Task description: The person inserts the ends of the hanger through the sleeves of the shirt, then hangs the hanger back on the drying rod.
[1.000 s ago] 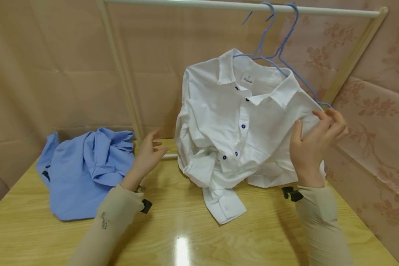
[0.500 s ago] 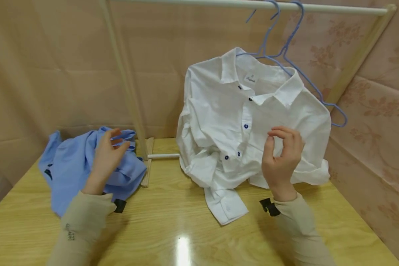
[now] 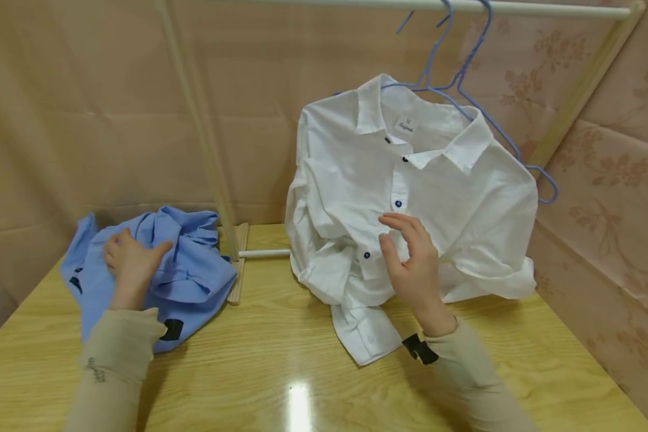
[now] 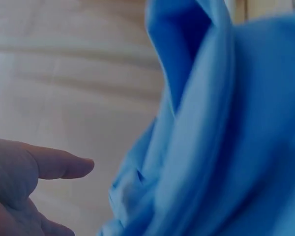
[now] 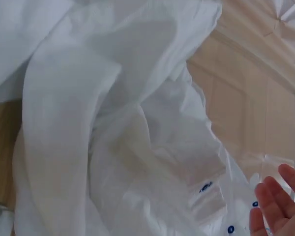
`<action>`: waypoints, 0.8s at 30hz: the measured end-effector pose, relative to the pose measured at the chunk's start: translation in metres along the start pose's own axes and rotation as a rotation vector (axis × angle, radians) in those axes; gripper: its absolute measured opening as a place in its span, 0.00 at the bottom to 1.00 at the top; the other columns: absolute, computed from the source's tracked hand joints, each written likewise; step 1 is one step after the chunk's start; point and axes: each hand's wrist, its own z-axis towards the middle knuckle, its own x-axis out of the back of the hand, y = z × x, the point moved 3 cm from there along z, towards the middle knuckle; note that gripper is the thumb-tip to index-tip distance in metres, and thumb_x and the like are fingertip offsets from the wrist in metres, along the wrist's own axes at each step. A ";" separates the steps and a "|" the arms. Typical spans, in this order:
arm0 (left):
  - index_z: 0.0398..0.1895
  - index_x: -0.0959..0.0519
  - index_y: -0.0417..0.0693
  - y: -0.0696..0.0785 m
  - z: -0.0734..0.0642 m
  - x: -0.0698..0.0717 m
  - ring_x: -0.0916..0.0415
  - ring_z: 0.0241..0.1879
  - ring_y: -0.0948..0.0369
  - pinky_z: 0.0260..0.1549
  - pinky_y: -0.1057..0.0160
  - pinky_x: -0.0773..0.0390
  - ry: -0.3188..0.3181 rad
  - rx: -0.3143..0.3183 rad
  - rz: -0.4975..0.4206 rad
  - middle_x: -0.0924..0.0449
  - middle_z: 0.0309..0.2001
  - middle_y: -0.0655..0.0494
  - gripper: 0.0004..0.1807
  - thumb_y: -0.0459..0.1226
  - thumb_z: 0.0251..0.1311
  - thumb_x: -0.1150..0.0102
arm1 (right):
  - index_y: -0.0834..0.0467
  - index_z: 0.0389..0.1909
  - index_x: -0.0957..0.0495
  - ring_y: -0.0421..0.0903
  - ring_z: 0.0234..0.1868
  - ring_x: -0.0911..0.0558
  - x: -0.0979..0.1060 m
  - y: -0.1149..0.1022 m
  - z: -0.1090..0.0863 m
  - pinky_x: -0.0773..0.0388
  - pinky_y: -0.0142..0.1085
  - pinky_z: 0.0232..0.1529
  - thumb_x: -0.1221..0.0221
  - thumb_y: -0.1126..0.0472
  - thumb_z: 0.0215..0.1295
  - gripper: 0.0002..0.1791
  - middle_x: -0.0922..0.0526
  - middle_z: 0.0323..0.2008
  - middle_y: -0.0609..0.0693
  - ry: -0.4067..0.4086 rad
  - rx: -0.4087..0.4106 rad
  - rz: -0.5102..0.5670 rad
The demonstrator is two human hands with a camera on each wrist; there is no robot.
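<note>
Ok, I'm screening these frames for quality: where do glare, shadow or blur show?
Head view: a bright glare patch on the table, soft shadows beside the forearms; left wrist view: the blue shirt looks soft and blurred, the left hand dim; right wrist view: the white shirt has soft grey shading in its folds.

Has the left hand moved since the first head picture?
Yes, the left hand has moved left, from near the rack's left post to over the blue shirt.
</note>
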 end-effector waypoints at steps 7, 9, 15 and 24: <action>0.66 0.77 0.34 -0.023 0.008 -0.002 0.89 0.62 0.33 0.52 0.27 0.69 -0.135 0.159 0.006 0.88 0.64 0.31 0.56 0.52 0.56 0.49 | 0.59 0.49 0.25 0.45 0.52 0.26 -0.015 -0.001 -0.008 0.33 0.40 0.54 0.42 0.64 0.59 0.16 0.23 0.49 0.51 -0.188 -0.115 0.024; 0.65 0.81 0.35 -0.026 0.009 -0.004 0.88 0.61 0.32 0.51 0.26 0.70 -0.181 0.167 0.033 0.90 0.63 0.30 0.59 0.56 0.55 0.49 | 0.59 0.50 0.26 0.45 0.51 0.26 -0.019 -0.002 -0.010 0.32 0.41 0.53 0.42 0.62 0.60 0.17 0.23 0.49 0.50 -0.245 -0.157 0.037; 0.62 0.88 0.39 -0.031 0.012 -0.015 0.88 0.61 0.31 0.42 0.21 0.72 -0.316 0.133 0.158 0.93 0.62 0.30 0.69 0.64 0.46 0.44 | 0.59 0.52 0.27 0.46 0.51 0.27 -0.027 -0.004 -0.016 0.31 0.44 0.51 0.44 0.58 0.62 0.18 0.24 0.50 0.50 -0.369 -0.208 0.046; 0.65 0.82 0.37 -0.029 0.011 -0.020 0.73 0.61 0.27 0.45 0.21 0.67 -0.303 0.100 0.183 0.81 0.65 0.27 0.57 0.40 0.54 0.45 | 0.58 0.52 0.27 0.45 0.50 0.26 -0.043 -0.013 -0.021 0.31 0.41 0.52 0.42 0.60 0.61 0.18 0.23 0.49 0.51 -0.447 -0.141 0.090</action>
